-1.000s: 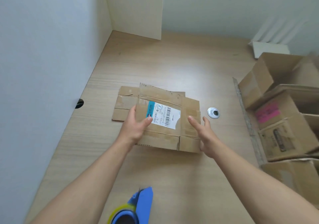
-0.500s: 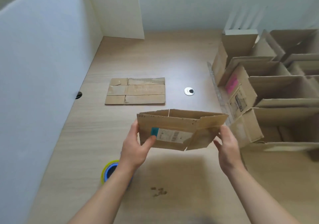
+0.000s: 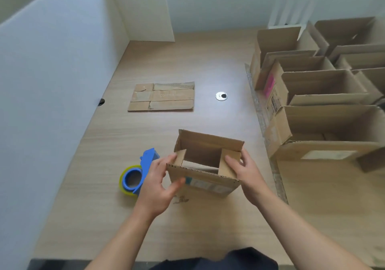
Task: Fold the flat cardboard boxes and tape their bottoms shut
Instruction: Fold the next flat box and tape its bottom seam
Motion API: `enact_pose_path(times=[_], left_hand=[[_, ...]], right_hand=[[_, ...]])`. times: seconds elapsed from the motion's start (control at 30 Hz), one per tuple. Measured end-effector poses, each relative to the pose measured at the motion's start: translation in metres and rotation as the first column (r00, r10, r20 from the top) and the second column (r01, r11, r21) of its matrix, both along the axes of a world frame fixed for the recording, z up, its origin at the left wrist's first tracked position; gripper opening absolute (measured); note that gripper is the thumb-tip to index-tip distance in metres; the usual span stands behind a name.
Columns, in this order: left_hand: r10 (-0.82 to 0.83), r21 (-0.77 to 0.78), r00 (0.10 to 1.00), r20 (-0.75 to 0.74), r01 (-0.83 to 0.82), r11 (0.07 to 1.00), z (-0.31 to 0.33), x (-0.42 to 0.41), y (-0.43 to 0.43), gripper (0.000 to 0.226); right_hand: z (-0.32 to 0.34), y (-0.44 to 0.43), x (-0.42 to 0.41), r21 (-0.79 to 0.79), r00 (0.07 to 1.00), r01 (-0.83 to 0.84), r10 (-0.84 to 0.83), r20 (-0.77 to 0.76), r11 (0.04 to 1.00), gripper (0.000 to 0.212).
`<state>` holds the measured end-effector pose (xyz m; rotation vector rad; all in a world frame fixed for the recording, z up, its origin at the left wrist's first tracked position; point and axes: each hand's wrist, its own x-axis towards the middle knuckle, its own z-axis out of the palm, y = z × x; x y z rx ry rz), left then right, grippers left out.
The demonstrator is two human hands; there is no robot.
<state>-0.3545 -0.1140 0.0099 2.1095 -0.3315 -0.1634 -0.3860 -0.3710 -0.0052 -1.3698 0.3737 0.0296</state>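
Cardboard box (image 3: 205, 170) is opened into a tube shape and held over the wooden table (image 3: 104, 186), end flaps facing up; head view only

Left hand (image 3: 157, 183) is clamped on the box's left near corner: thumb is pressed on the labelled front face, fingers (image 3: 166, 160) are wrapped round the left side at the small flap

Right hand (image 3: 246, 173) is set against the right end: fingers are spread flat on the right small flap, which is pushed inward; thumb side is hidden behind the box, so a full grip cannot be confirmed

Far long flap is stood up beyond both sets of fingertips; near long flap is folded toward the body

Blue tape dispenser (image 3: 138, 173) with a yellowish roll is lying just left of the left fingers, not touched

Flat box (image 3: 162, 96) is lying well beyond the fingertips, on the table

Metal grommet (image 3: 221, 96) is seen beyond the right fingers

Row of assembled boxes (image 3: 320, 94) is stood open to the right of the right hand
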Motion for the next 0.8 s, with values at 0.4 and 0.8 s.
enact_pose_path(times=[0.4, 0.8], left_hand=[[0.221, -0.075, 0.972, -0.083, -0.227, 0.971, 0.005, -0.010, -0.009, 0.046], [0.047, -0.048, 0.996, -0.079, -0.051, 0.998, -0.001, 0.011, -0.008, 0.054]], right_hand=[[0.009, -0.013, 0.010, -0.052, 0.999, -0.003, 0.005, 0.033, 0.999, 0.013], [0.004, -0.012, 0.042, -0.051, 0.988, 0.096, -0.101, -0.118, 0.994, 0.034]])
